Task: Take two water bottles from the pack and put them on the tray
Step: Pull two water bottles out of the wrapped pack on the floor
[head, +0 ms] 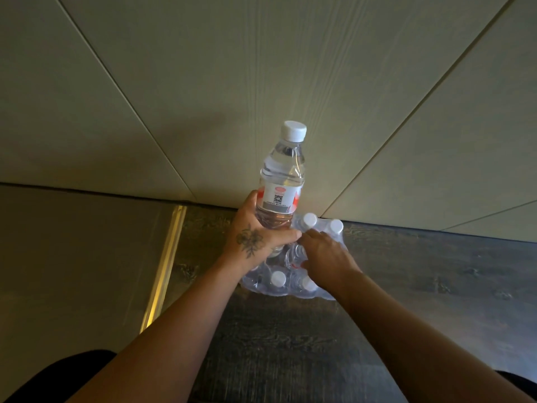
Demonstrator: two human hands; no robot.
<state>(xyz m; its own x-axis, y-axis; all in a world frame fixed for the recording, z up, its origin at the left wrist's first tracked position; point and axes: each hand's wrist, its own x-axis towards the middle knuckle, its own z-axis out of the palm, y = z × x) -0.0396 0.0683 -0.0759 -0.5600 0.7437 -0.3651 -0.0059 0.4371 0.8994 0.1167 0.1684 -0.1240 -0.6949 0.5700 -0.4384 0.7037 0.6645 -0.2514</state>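
Left hand clenched low around one water bottle, lifted upright above the shrink-wrapped pack on the dark floor. Right hand pressed on the pack, grip probably loose. Risks: low hold tipping the bottle; torn wrap snagging the second. No tray visible.

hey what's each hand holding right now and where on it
The left hand grips a water bottle around its lower body, upright. The right hand rests on the pack; whether it grips anything cannot be told.
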